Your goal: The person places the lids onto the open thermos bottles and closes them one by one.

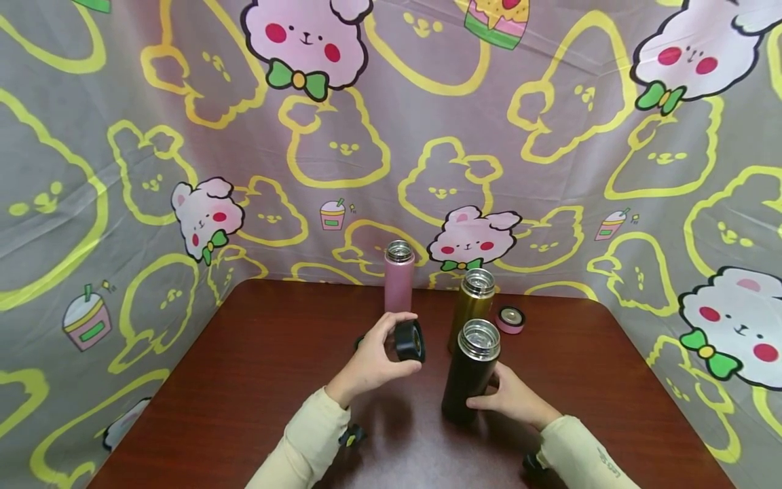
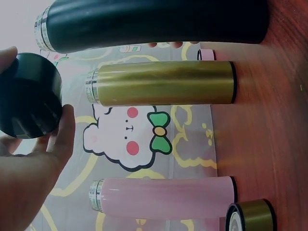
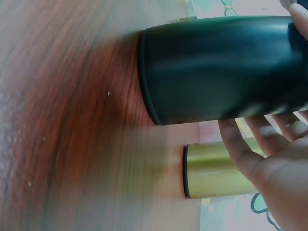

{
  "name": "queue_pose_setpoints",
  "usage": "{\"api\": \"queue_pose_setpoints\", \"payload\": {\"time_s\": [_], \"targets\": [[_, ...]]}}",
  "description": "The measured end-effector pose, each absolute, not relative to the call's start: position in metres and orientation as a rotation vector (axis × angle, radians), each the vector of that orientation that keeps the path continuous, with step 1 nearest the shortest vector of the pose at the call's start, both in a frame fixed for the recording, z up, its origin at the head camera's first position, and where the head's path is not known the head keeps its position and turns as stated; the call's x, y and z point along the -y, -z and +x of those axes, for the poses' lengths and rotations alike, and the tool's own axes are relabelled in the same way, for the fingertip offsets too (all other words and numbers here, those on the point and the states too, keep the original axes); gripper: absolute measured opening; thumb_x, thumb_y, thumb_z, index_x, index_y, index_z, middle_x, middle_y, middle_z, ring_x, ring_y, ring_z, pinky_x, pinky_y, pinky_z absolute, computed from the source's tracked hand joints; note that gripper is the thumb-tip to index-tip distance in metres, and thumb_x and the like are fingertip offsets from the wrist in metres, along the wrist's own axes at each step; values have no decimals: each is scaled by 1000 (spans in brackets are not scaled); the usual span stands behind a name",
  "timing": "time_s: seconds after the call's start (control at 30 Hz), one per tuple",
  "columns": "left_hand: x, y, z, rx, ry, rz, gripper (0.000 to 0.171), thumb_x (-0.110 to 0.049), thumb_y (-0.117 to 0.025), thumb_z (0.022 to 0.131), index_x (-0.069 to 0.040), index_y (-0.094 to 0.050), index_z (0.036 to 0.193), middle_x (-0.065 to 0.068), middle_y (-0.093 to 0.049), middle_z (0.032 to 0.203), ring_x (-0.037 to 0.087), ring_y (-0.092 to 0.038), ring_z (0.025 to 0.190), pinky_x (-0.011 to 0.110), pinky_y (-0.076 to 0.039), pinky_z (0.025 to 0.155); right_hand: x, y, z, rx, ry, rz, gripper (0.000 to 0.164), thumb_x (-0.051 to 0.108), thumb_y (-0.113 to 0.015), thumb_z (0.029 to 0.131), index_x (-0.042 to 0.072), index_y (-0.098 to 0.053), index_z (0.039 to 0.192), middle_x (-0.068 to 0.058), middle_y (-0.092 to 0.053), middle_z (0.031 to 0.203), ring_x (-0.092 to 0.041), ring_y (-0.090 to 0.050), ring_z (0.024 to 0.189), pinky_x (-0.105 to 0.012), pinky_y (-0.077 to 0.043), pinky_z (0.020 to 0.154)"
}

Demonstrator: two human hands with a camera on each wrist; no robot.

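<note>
My left hand grips a black lid between thumb and fingers, up off the table and turned on its side. The same lid fills the left edge of the left wrist view. To its right stands a black thermos bottle with a bare steel mouth. My right hand holds that bottle low on its side, the fingers curling round it. Close behind it is an uncapped gold thermos bottle. Further back on the left, a pink thermos bottle stands upright without its lid.
A pink lid lies upside down right of the gold bottle. Beside the pink bottle's base is a gold lid, mostly hidden by my left hand in the head view. A patterned cloth hangs behind the brown table.
</note>
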State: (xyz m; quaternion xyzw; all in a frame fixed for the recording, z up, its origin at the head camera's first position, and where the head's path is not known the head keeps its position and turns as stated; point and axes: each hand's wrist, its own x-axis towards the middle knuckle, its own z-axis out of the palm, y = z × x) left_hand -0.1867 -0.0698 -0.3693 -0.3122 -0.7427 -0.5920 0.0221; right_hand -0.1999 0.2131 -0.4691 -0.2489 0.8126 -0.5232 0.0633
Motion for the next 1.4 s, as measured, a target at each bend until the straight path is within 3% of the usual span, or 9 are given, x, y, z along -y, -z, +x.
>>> {"api": "queue_pose_setpoints", "payload": {"time_s": [0.33, 0.53, 0.7, 0.97, 1.1, 1.4], "targets": [[64, 366, -190, 2298, 1875, -974, 67, -2, -73, 67, -8, -38, 124, 7, -51, 108, 18, -50, 98, 34, -41, 85, -205, 446, -188, -2438, 1589, -734, 62, 12, -75, 68, 6, -43, 121, -7, -52, 115, -15, -51, 103, -32, -39, 85], [62, 361, -189, 2307, 1838, -967, 66, -4, -74, 67, -7, -40, 124, 8, -52, 111, 21, -49, 101, 44, -38, 86, -204, 442, -187, -2419, 1599, -719, 61, 12, -75, 68, 6, -44, 120, -7, -52, 114, -18, -51, 103, -44, -37, 85], [59, 356, -190, 2328, 1773, -980, 66, -8, -74, 68, -11, -41, 125, 7, -53, 109, 21, -50, 95, 42, -40, 82, -204, 441, -187, -2435, 1574, -717, 62, 14, -75, 68, 8, -43, 121, -5, -52, 115, -17, -50, 104, -38, -37, 86], [54, 352, -193, 2304, 1664, -1035, 67, -9, -75, 67, -13, -43, 126, 4, -48, 110, 17, -47, 100, 37, -40, 84, -206, 443, -187, -2441, 1569, -731, 65, 11, -76, 67, 7, -41, 122, -7, -50, 118, -16, -48, 106, -28, -37, 86], [51, 350, -193, 2302, 1661, -1036, 68, -9, -75, 67, -15, -43, 127, 4, -47, 111, 17, -47, 98, 34, -41, 84, -206, 444, -187, -2457, 1580, -736, 65, 11, -76, 67, 7, -41, 121, -7, -50, 117, -15, -49, 104, -28, -38, 85], [48, 339, -192, 2352, 1686, -993, 68, -10, -74, 69, -8, -38, 127, 7, -48, 120, 17, -46, 102, 36, -39, 85, -201, 445, -188, -2438, 1628, -790, 64, 11, -75, 68, 7, -41, 122, -7, -51, 117, -16, -50, 104, -33, -40, 84]]}}
